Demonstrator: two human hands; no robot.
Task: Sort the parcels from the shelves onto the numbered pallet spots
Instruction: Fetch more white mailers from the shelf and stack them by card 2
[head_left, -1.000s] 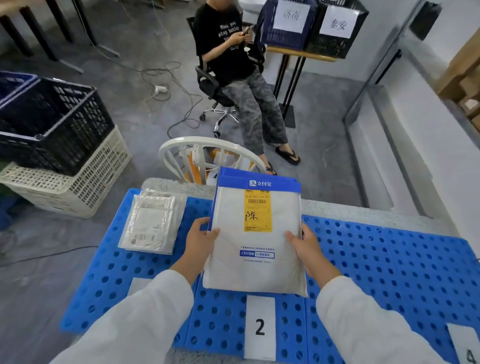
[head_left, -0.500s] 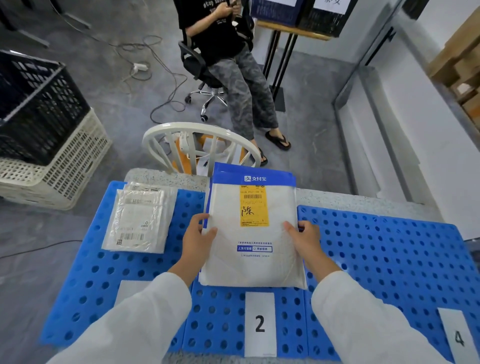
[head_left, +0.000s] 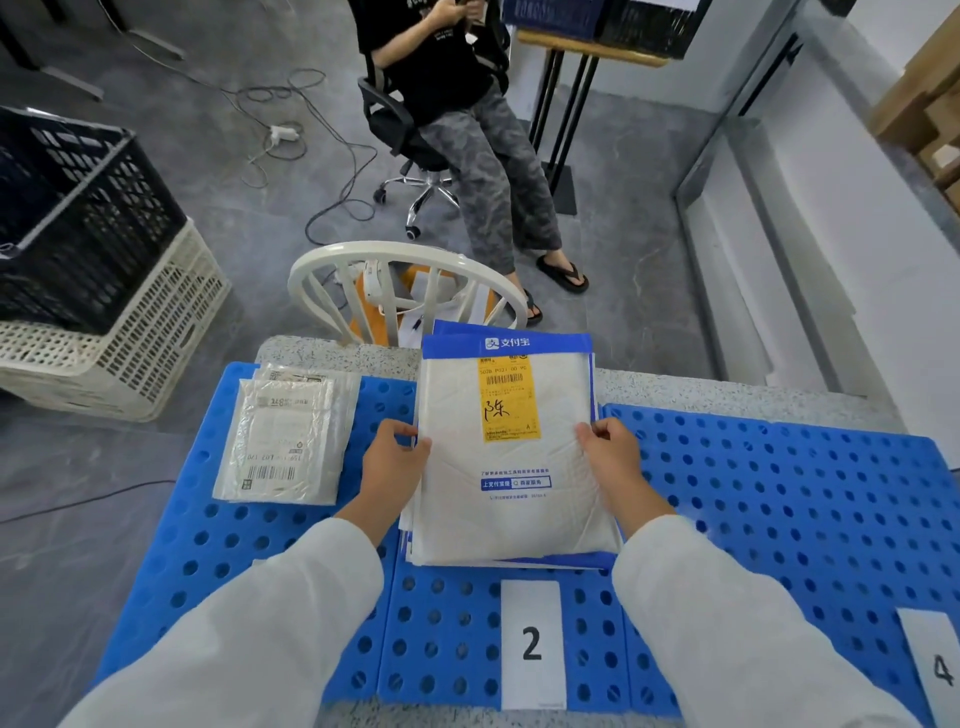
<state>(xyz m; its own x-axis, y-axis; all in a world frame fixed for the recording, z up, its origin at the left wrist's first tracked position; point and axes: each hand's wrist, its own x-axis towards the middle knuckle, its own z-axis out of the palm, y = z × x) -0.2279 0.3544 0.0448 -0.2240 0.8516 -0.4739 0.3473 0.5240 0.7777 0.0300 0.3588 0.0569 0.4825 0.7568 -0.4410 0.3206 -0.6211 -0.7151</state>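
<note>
A white mailer parcel (head_left: 506, 499) with a blue top band and a yellow label lies on a stack of similar parcels, above the white card marked 2 (head_left: 531, 644) on the blue perforated pallet (head_left: 779, 493). My left hand (head_left: 389, 467) grips the parcel's left edge, thumb on top. On the other side, my right hand (head_left: 613, 462) pinches its right edge. A clear plastic parcel (head_left: 285, 447) lies on the pallet further left. A card marked 4 (head_left: 935, 670) sits at the lower right.
A white chair back (head_left: 405, 270) stands just beyond the pallet. A person sits on an office chair (head_left: 415, 156) further off. Black (head_left: 78, 218) and cream crates (head_left: 130, 343) are stacked at left. Cables (head_left: 311, 156) trail across the grey floor.
Both hands lowered the parcel slightly onto the stack by the card marked 2. My view tilted down and the parcel's lower edge now rests on the pile.
</note>
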